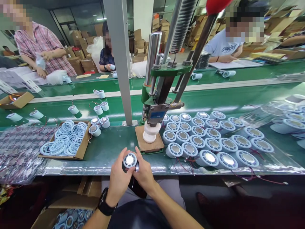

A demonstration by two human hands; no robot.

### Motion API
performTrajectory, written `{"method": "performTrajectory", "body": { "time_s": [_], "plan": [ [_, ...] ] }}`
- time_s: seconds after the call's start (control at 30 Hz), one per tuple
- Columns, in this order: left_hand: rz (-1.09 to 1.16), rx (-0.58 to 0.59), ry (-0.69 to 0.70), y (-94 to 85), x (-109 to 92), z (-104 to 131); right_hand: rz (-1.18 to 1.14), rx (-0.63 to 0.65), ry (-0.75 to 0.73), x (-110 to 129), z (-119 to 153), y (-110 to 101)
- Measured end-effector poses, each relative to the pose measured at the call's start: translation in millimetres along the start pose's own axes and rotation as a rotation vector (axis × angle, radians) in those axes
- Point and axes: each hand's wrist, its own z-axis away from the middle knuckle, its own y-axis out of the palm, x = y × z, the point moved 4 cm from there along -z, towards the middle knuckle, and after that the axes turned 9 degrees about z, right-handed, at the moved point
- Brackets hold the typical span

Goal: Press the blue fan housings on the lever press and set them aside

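Between my two hands, at the front edge of the green workbench, is a light blue round housing (130, 160) with a silver disc in its slotted face. My left hand (119, 178) wraps round its left side, thumb at the front. My right hand (143, 173) grips the right side, its fingers partly hidden behind the part. Just beyond my hands stands a green hand press (157, 105), with a white round block (150, 132) on a brown board (140, 140) beneath its ram. A thin wire hangs below the housing.
Several similar blue housings (197, 141) stand in rows at right, red wires trailing. At left sits a cardboard tray (82, 152) of blue rings (69, 135) beside clear plastic bags (21, 149). A grey post (120, 63) rises behind. Co-workers sit or stand across the conveyor (95, 95).
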Motion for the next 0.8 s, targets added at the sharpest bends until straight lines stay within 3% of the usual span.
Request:
{"method": "performTrajectory", "body": {
  "time_s": [0.2, 0.37, 0.53, 0.7, 0.8],
  "plan": [
    [-0.010, -0.077, 0.051, 5.0, 3, 5, 0.011, 0.059, 0.026, 1, -1, 0],
    [0.010, -0.052, 0.145, 17.5, 15, 12, 0.102, 0.085, -0.077, 10, -3, -7],
    [-0.040, -0.006, 0.120, 20.6, 28, 12, 0.151, 0.163, -0.149, 11, -4, -13],
    [-0.243, 0.106, 0.156, 5.3, 12, 0, 0.142, 0.146, -0.148, 5, -1, -10],
    [-0.249, 0.157, 0.169, 2.0, 5, -6, 0.166, 0.135, -0.129, 1, 3, -6]
  ]
}}
